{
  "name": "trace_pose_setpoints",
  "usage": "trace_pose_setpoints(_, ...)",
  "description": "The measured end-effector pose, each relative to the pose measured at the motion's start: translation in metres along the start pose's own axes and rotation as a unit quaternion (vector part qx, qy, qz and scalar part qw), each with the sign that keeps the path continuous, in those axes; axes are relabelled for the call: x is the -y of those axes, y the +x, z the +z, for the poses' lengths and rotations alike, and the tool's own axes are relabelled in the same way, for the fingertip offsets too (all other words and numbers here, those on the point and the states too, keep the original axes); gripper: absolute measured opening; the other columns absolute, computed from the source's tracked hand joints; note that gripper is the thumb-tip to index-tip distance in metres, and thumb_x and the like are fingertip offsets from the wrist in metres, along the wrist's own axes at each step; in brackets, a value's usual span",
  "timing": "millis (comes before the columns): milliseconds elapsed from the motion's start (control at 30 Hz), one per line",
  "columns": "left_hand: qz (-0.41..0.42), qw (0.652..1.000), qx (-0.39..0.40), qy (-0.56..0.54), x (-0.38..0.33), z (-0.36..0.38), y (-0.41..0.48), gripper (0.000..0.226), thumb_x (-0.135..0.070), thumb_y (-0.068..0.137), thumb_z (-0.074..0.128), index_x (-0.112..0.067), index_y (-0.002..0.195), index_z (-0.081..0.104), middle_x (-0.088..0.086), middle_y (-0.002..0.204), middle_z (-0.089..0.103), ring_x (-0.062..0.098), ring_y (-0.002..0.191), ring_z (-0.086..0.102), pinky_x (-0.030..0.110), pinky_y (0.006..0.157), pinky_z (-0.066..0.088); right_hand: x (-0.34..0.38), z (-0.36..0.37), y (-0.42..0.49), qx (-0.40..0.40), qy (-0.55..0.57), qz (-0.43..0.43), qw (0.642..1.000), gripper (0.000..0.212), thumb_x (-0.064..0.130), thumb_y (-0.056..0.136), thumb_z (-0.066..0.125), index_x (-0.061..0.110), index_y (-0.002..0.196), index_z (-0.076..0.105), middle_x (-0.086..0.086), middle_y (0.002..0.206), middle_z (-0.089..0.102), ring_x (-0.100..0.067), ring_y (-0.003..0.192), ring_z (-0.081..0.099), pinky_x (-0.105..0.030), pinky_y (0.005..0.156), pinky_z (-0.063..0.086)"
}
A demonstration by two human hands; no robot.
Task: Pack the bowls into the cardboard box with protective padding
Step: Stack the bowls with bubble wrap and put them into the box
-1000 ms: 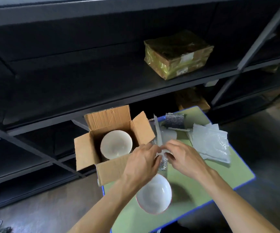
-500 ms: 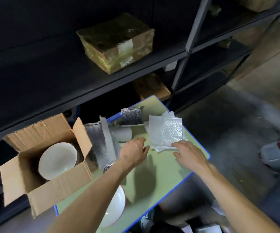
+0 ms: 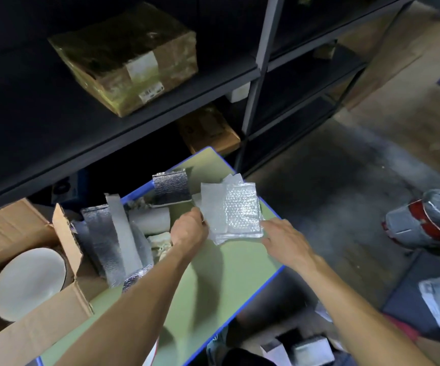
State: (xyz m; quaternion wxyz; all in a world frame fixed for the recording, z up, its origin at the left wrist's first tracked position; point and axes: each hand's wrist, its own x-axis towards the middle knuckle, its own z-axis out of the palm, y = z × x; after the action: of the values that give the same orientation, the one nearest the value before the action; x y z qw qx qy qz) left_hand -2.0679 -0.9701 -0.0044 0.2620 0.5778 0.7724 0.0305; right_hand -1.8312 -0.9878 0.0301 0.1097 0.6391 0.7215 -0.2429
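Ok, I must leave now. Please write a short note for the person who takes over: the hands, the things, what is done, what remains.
Left hand: holds the left edge of the bubble wrap.
Right hand: fingers at the wrap's right corner; grip unclear.
Things: the wrap lies on the table. The box stands open at the table's left with one bowl inside. Foil strips lie beside the box.
Done: one bowl is in the box.
Left: pad it with wrap. A white edge under the left forearm may be a second bowl to pack.
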Motion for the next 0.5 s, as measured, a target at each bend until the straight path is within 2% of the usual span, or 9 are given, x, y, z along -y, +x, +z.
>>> trace_pose_setpoints(133, -0.019, 0.994, -0.01, -0.112, 0.005, -0.005, -0.005, 0.012, -0.015, 0.09, 0.051, -0.015, 0.098, 0.059, 0.008, 0.092, 0.068, 0.033, 0.085, 0.064, 0.037, 0.072, 0.054, 0.003, -0.001, 0.005, -0.006, 0.011, -0.008, 1.0, 0.032, 0.029, 0.1, 0.045, 0.02, 0.131, 0.05, 0.001, 0.13, 0.052, -0.022, 0.129, 0.04, -0.041, 0.091, 0.047)
trace_pose_setpoints(200, -0.022, 0.982, -0.017, -0.185, 0.012, -0.008, -0.011, 0.01, -0.012, 0.087, 0.051, -0.018, 0.091, 0.058, 0.003, 0.086, 0.067, 0.029, 0.082, 0.062, 0.033, 0.067, 0.049, 0.006, -0.001, 0.007, -0.012, 0.018, -0.005, 1.0, 0.03, 0.031, 0.1, 0.045, 0.017, 0.126, 0.052, 0.0, 0.126, 0.054, -0.024, 0.126, 0.043, -0.039, 0.087, 0.046)
trace_pose_setpoints(300, -0.034, 0.965, -0.012, -0.261, 0.025, -0.019, -0.023, 0.013, -0.012, 0.086, 0.054, -0.023, 0.085, 0.06, -0.003, 0.081, 0.07, 0.023, 0.072, 0.062, 0.027, 0.058, 0.042, 0.015, -0.004, 0.011, -0.039, 0.03, -0.014, 0.999, 0.02, 0.034, 0.099, 0.045, 0.016, 0.107, 0.052, 0.002, 0.103, 0.052, -0.027, 0.113, 0.051, -0.035, 0.073, 0.037)
trace_pose_setpoints(367, -0.05, 0.954, -0.013, -0.295, 0.035, -0.028, -0.033, 0.015, -0.012, 0.087, 0.053, -0.025, 0.085, 0.062, -0.005, 0.079, 0.07, 0.018, 0.065, 0.064, 0.024, 0.054, 0.043, 0.024, -0.008, 0.014, -0.049, 0.055, -0.022, 0.997, 0.02, 0.036, 0.099, 0.046, 0.016, 0.098, 0.05, 0.002, 0.098, 0.053, -0.027, 0.106, 0.054, -0.035, 0.071, 0.037)
trace_pose_setpoints(433, -0.057, 0.939, -0.026, -0.338, 0.043, -0.037, -0.045, 0.017, -0.008, 0.089, 0.052, -0.02, 0.088, 0.063, -0.001, 0.078, 0.069, 0.015, 0.059, 0.063, 0.021, 0.051, 0.043, 0.036, -0.011, 0.015, -0.055, 0.113, -0.021, 0.992, 0.027, 0.04, 0.097, 0.047, 0.015, 0.086, 0.047, 0.003, 0.09, 0.059, -0.023, 0.088, 0.056, -0.037, 0.068, 0.042)
trace_pose_setpoints(500, -0.057, 0.927, -0.045, -0.367, 0.049, -0.048, -0.059, 0.018, -0.005, 0.09, 0.052, -0.017, 0.092, 0.066, 0.004, 0.079, 0.069, 0.018, 0.062, 0.068, 0.022, 0.054, 0.045, 0.049, -0.014, 0.017, -0.05, 0.197, -0.003, 0.979, 0.035, 0.044, 0.095, 0.05, 0.017, 0.074, 0.039, 0.006, 0.07, 0.049, -0.016, 0.065, 0.048, -0.035, 0.06, 0.037)
